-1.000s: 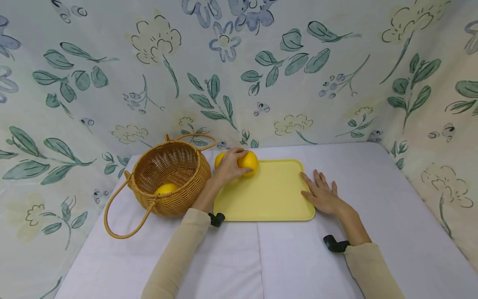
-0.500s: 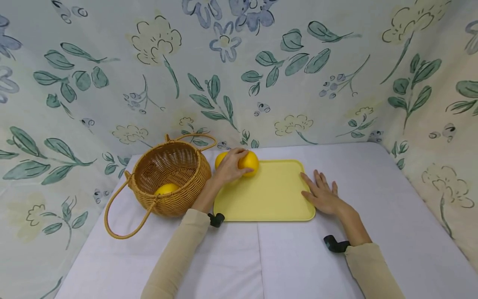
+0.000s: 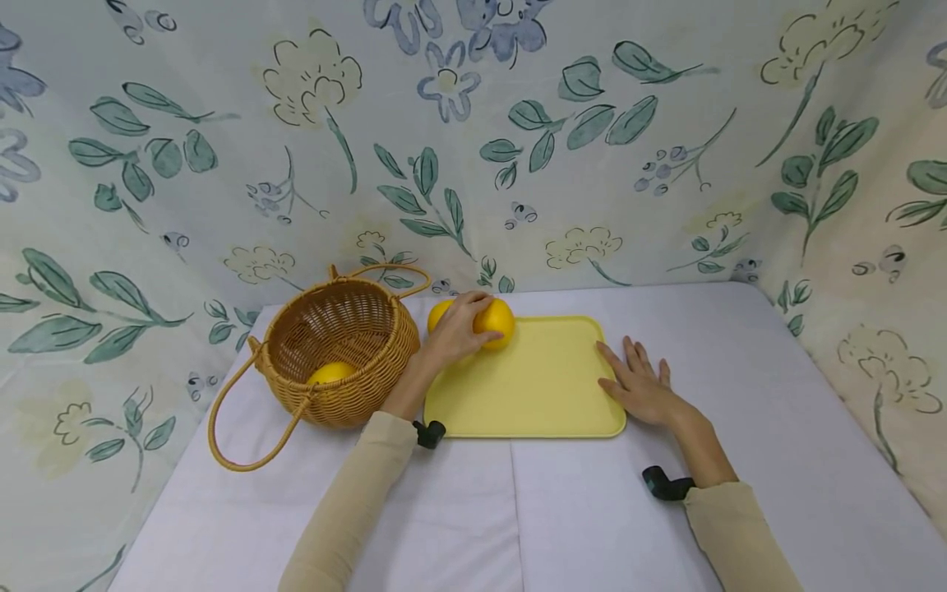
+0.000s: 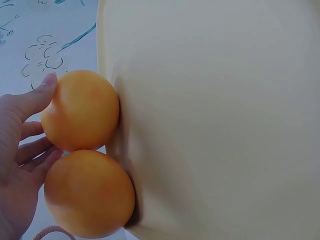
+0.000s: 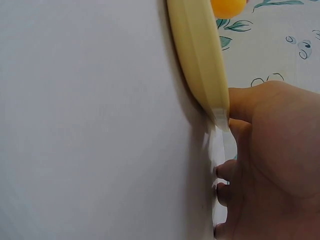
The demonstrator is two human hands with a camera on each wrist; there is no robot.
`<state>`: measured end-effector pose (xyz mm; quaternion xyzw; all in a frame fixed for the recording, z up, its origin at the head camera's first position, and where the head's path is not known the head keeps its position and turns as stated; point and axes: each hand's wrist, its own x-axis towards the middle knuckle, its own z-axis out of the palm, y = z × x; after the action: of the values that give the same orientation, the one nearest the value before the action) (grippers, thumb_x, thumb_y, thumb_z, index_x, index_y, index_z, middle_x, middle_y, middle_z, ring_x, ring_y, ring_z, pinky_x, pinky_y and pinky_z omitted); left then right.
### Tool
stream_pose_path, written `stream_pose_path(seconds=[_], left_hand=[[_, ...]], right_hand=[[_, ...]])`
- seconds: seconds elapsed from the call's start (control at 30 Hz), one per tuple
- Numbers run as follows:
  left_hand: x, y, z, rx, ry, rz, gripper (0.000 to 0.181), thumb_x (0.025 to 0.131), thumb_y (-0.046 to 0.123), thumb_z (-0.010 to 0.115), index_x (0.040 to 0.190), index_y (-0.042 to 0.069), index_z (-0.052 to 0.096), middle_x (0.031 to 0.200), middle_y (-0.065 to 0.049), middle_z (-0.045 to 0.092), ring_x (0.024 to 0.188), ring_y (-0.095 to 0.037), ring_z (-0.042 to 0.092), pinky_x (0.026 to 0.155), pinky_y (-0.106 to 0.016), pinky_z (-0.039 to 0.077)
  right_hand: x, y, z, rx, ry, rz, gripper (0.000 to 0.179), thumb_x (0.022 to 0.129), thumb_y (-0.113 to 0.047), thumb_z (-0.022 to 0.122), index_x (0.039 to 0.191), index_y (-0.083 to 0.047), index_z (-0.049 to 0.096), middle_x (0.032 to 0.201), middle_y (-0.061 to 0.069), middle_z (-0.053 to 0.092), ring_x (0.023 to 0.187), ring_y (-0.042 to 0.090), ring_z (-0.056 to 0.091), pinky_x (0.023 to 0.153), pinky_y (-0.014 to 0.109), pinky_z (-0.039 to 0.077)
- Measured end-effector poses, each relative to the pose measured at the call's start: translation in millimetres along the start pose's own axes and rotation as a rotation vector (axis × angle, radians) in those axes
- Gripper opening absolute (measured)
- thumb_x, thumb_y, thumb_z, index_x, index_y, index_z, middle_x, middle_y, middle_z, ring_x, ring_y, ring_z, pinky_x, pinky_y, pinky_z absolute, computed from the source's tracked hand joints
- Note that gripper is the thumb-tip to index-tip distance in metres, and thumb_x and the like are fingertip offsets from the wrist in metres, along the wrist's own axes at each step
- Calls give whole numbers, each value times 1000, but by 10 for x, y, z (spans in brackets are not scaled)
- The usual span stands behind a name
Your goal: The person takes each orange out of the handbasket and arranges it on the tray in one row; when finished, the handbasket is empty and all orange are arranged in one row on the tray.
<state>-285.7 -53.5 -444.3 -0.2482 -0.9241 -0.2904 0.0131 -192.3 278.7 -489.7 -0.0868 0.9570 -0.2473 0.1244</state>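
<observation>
My left hand [image 3: 457, 329] grips a round orange [image 3: 495, 323] at the far left corner of the yellow tray [image 3: 547, 411]. The left wrist view shows its thumb and fingers around this orange [image 4: 82, 111], which sits on the tray's edge. A second orange [image 4: 90, 194] lies right against it, below the fingers; in the head view this other orange [image 3: 438, 312] is partly hidden behind the hand. My right hand [image 3: 642, 386] rests with fingers spread at the tray's right edge. In the right wrist view its thumb touches the tray rim [image 5: 202, 65], other fingers on the cloth.
Left of the tray stands a tilted wicker basket [image 3: 348, 403] with two looped handles, one handle [image 3: 222, 427] hanging toward the front. A yellow-orange fruit [image 3: 331, 372] lies inside it. White cloth [image 3: 592, 510] covers the table, and a floral curtain [image 3: 459, 140] hangs behind.
</observation>
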Motion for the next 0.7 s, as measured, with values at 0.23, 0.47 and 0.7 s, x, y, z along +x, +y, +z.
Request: stream_pose_path(seconds=[0.23,0.47,0.7], left_hand=[[9,11,-4,15,-6,0,70,93,31,79,150,1,52,155,-12,49,146,-30,45,123,-44,39],[6,40,-43,30,28,10,69,92,31,80,149,1,54,155,-13,50,145,-31,46,122,-45,41],[-30,109,-198,6,91,29,67,93,32,78,147,-1,55,155,-15,50,147,-33,45,121,-46,41]], right_hand=[[-11,-15,0,3,-2,-4,69,109,-42,44,167,-16,16,168,35,-10,155,57,-12,114,79,-18],[-12,-38,-15,4,-1,-6,69,109,-42,43,166,-15,16,168,35,-10,155,57,-12,114,79,-18],[-12,-29,-6,3,4,-8,68,109,-41,44,166,-15,16,168,36,-9,154,58,-11,114,79,-17]])
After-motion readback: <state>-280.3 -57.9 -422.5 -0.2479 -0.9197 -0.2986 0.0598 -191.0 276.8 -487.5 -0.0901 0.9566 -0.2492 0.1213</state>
